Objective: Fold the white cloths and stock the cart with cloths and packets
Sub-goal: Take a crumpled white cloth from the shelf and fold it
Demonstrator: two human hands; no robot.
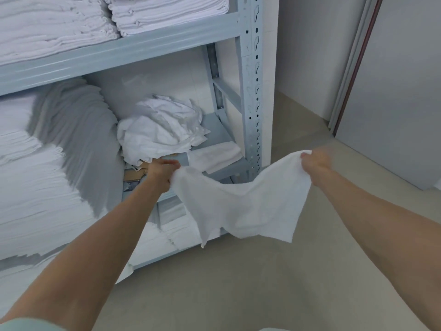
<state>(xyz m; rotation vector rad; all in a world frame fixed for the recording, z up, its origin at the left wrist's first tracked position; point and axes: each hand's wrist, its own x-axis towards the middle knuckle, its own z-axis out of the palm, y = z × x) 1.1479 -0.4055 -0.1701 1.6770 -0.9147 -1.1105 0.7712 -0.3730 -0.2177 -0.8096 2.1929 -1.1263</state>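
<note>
Two bare forearms reaching forward from the bottom corners, a pale sleeve edge (26, 324) just visible at lower left. Left hand (164, 172) pinching one top corner of a white cloth (241, 206), right hand (316, 163) gripping the opposite corner in a closed fist. Cloth stretched between the two hands in mid-air above a beige floor (214, 295), sagging in the middle, lower edge hanging uneven with one pointed corner dangling lowest. Fabric soft, matte and finely napped like terry, plain white, no printing or label readable on it.

Behind the cloth, a pale blue-grey metal rack (253, 91), painted, with a slotted upright punched with keyhole-shaped holes and flat shelf rails. Crumpled heap of white cloths (164, 130) on the middle shelf just beyond the left hand, creased and bunched, beside a small flat folded white cloth (214, 155) at the shelf's right end. Scraps of brown cardboard (134, 174) showing under the heap, near the left wrist. Tall stacks of folded white linen (35, 187) filling the left of the shelves, layered edges forming fine ridges; more folded stacks (167, 15) on the top shelf. Grey panel (393, 103) with a dark red edge strip leaning at right against a white wall.
</note>
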